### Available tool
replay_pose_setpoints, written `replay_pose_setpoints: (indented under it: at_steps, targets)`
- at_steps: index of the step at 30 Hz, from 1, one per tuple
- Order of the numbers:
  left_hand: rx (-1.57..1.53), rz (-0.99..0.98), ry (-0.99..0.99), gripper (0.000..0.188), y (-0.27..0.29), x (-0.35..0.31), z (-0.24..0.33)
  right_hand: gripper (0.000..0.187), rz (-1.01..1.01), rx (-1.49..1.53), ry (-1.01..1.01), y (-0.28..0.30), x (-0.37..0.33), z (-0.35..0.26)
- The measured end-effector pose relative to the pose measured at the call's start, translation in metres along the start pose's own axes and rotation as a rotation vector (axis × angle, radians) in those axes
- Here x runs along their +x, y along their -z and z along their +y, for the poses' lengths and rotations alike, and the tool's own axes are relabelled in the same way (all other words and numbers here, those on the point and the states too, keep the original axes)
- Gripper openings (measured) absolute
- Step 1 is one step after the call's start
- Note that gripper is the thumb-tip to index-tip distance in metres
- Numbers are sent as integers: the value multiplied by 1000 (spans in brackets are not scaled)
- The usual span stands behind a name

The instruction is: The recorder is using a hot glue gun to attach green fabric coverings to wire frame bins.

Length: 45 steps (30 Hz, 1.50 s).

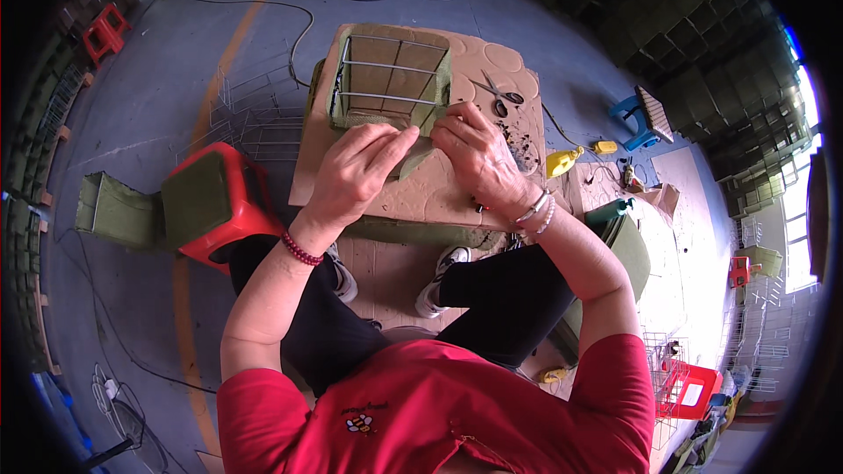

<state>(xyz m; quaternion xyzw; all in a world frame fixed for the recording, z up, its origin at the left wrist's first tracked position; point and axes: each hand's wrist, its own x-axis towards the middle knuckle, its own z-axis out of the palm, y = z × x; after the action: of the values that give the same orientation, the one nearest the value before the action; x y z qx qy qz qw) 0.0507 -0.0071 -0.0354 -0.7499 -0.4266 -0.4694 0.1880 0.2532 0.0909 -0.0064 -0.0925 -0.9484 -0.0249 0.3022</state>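
Note:
A wire-frame box with green fabric sides lies on the cardboard-topped table before me. Bare metal rods cross its upward-facing opening. At the box's near right corner, my left hand is closed, thumb and fingers pinched together; whatever they pinch is too small to make out. Close beside it, my right hand pinches the green fabric at that corner, and a loose part of this fabric hangs between the hands. Black-handled scissors lie with blades apart, just beyond my right hand.
Small dark scraps are scattered by the scissors. Right of the table are a yellow bottle and a blue stool. At left, a red stool bears green fabric pieces, with wire frames behind it. Cables cross the floor.

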Motion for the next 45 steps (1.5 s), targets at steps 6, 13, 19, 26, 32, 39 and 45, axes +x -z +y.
replay_pose_setpoints:
  at_steps: [6,13,19,26,32,39,45]
  targets:
    - [75,-128,-29,48,-5,9,-4,23,-28,1,-5,3,4,6]
    - [-66,-217,76,54,-8,26,-8,20,-34,-21,2,5,3,6]
    - [-218,-214,247,54,-10,25,-11,26,63,-166,41,-14,4,-13]
    - [-86,202,233,43,20,22,-27,27,16,-123,43,-17,6,-5]
    - [136,-89,-128,45,6,-2,-13,26,-72,-87,36,-3,10,10]
    - [58,-159,-22,49,-6,7,-19,26,-89,-56,64,0,10,20]
    - [-208,-179,227,39,-3,32,-17,23,-178,15,114,6,18,33]
